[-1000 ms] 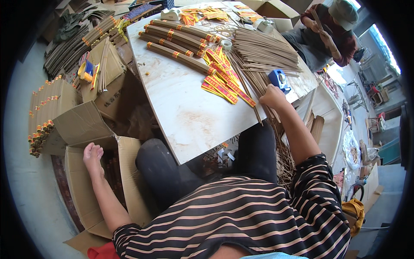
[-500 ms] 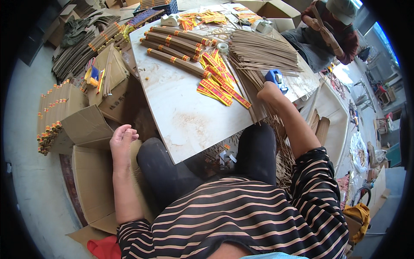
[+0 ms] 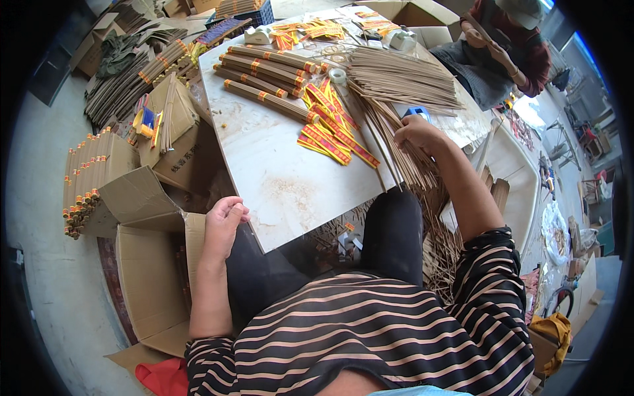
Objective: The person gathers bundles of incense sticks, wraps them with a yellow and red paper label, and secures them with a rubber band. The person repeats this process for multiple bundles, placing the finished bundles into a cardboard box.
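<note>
My left hand (image 3: 226,221) is beside the table's left front edge, fingers loosely curled, with nothing visible in it. Over the loose brown incense sticks (image 3: 389,142) at the table's right side is my right hand (image 3: 421,134). Its fingers are bent together, and whatever is between them is too small to make out. A blue tape dispenser (image 3: 417,112) stands just behind that hand, partly hidden by it. Red and yellow paper labels (image 3: 337,129) lie in a fanned pile at mid-table. Several banded incense bundles (image 3: 267,72) rest to the left of them.
A large heap of sticks (image 3: 403,76) and a tape roll (image 3: 337,76) lie on the white table (image 3: 284,191). An open cardboard box (image 3: 148,284) stands at my left; stacked bundles (image 3: 86,175) are beyond it. At the far right sits another person (image 3: 492,59), holding a brown piece.
My left hand has moved right and slightly down, toward the table edge. My right hand has drawn away from the tape dispenser, its fingers now bent over the sticks.
</note>
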Available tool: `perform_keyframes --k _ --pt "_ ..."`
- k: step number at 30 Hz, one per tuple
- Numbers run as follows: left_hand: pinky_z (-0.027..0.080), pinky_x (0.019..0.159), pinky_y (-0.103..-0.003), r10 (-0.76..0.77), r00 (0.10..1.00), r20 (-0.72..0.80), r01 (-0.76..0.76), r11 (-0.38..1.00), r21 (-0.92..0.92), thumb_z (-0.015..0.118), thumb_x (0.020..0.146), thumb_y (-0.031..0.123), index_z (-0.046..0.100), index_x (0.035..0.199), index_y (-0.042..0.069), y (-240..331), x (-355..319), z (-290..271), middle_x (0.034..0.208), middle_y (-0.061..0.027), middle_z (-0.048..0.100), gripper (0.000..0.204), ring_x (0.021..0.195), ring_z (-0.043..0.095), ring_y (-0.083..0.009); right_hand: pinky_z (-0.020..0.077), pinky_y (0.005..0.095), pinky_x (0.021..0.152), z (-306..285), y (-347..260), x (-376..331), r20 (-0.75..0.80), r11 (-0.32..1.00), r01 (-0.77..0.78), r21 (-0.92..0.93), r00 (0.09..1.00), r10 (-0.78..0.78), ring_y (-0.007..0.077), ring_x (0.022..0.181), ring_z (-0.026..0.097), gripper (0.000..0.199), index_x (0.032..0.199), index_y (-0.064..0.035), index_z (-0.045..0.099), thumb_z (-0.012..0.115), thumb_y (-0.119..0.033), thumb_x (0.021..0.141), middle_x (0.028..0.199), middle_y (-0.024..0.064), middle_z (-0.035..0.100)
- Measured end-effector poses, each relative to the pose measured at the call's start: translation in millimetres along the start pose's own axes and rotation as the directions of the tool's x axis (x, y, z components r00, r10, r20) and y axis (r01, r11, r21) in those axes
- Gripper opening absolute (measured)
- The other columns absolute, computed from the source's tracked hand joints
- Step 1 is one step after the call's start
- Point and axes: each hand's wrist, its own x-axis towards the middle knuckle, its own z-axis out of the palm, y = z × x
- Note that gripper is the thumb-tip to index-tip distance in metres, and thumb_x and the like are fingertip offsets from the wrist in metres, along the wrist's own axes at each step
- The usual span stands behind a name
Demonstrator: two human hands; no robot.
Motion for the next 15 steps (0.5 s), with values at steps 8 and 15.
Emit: perform_keyframes --k 8,15 --pt "0.048 0.07 -0.026 -0.032 0.998 0.053 0.032 0.999 0.016 0.055 0.087 0.013 0.055 0.102 -0.002 -8.0 0.2 26.4 0.084 -0.0089 0.06 0.021 0.073 0.058 -0.0138 0.043 0.0324 0.035 -30.7 -46.9 -6.4 0.22 0.991 -0.111 0.076 0.971 0.093 0.0184 0.038 0.052 0.011 0.061 0.0043 0.06 0.057 -0.005 0.065 0.054 0.0121 0.058" --pt "0.048 0.07 -0.025 -0.084 0.988 0.128 0.091 0.995 -0.045 0.054 0.088 0.014 0.054 0.104 -0.003 -19.8 -2.8 46.1 0.084 -0.0091 0.061 0.023 0.072 0.058 -0.0133 0.0428 0.0257 0.043 -35.8 -51.3 -14.9 0.226 0.997 -0.009 0.081 0.974 -0.01 0.0135 0.044 0.053 0.014 0.057 0.0006 0.059 0.057 -0.008 0.067 0.053 0.0087 0.056"
